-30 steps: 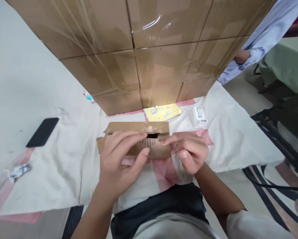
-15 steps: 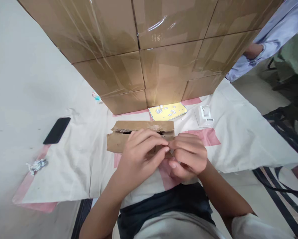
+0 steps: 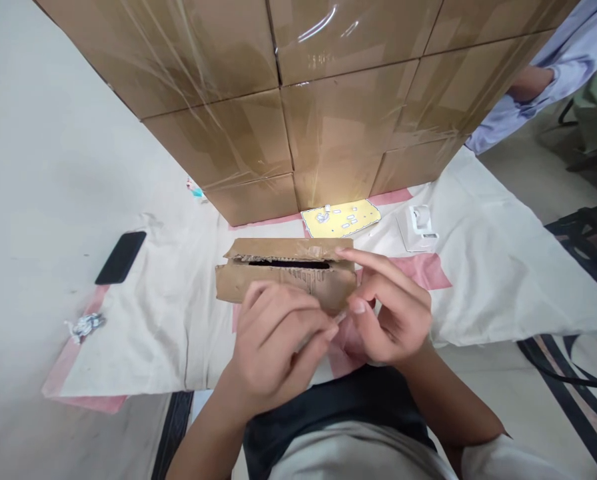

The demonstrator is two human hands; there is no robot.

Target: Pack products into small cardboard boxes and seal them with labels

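Observation:
A small brown cardboard box (image 3: 283,277) lies on the white cloth (image 3: 168,320) in front of me, its top flaps slightly apart with a dark slit showing. My left hand (image 3: 276,343) is curled in front of the box, fingers pinched together on something small I cannot make out. My right hand (image 3: 391,310) is beside it at the box's right end, thumb and fingers meeting the left fingertips, its forefinger stretched over the box's top corner.
A tall stack of taped cardboard cartons (image 3: 303,93) stands right behind the box. A yellow sheet with small white pieces (image 3: 341,219), a white device (image 3: 419,223), a black phone (image 3: 121,257) and a crumpled scrap (image 3: 84,327) lie around. Another person's light-blue sleeve (image 3: 553,73) is at far right.
Both hands pulled back from the top of the box towards me and met in a pinch; the slit between the flaps now shows.

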